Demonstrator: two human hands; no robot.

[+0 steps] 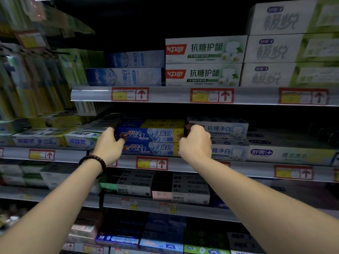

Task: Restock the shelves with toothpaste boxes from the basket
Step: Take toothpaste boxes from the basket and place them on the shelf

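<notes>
1. Gripping the top Crest box (150,135) end to end: your left hand (110,143) curls round its left end with the thumb on the front face, and your right hand (195,142) wraps the right end.
2. It lies flat on the lower Crest box (152,149), at the front edge of the middle shelf (183,165).
3. Expect a light, stiff carton with glossy faces that may slip, and thin card that likely dents under a hard squeeze.
4. Hold at the short ends, probably its stiffest part, and press lightly.

Blue-and-yellow Crest boxes (149,134), white-green boxes (204,50) — red-framed yellow price tags (151,163)
</notes>
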